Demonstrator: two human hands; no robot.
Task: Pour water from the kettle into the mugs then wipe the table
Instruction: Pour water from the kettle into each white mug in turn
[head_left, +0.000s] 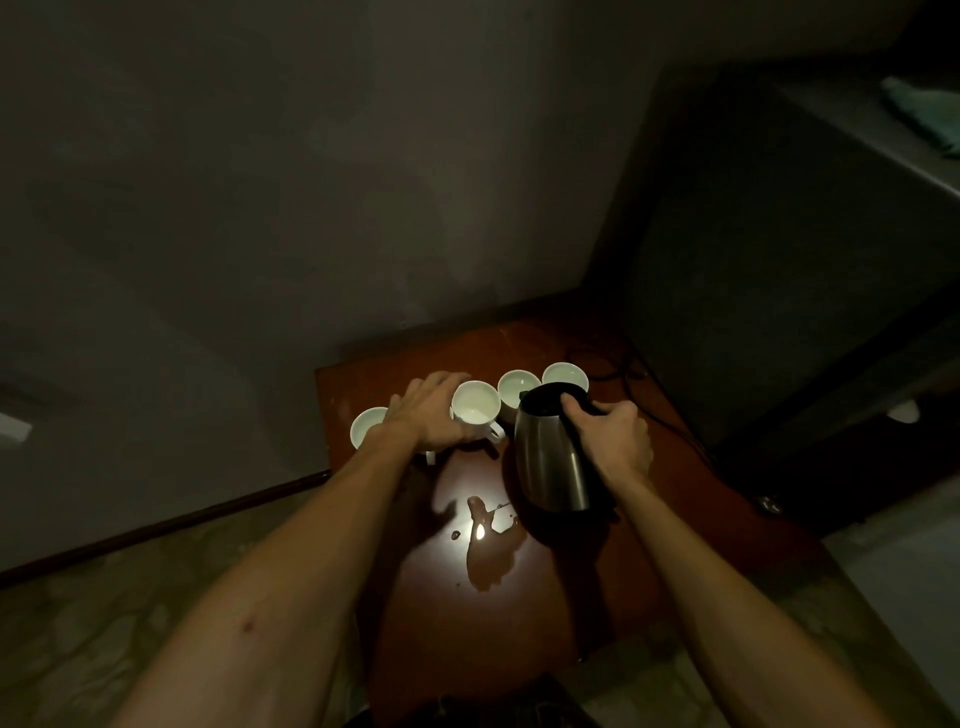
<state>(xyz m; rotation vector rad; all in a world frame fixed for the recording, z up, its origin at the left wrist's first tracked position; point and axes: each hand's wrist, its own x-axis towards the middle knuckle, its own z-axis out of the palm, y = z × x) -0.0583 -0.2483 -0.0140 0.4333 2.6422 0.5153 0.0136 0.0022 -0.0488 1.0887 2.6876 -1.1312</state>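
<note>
Pouring step: right hand (613, 441) fingers clenched round kettle (553, 457) handle at surface (675, 519) centre, left hand (431, 410) fingers steadying mug (474, 402) at 11 o'clock; next needs tilt w/ spout over rim

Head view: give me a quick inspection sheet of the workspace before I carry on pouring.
Surface: brown table, a water puddle near its middle.
Job's things: four white mugs in a row at the far edge; steel kettle tilted toward them; contents too dim to judge.
Clutter: nothing seen.
Hands: left hand holds the second mug from the left; right hand grips the kettle handle.
Cables: dark cord on the table's far right corner.
Surroundings: plain wall, dark cabinet on the right, greenish cloth on it.
</note>
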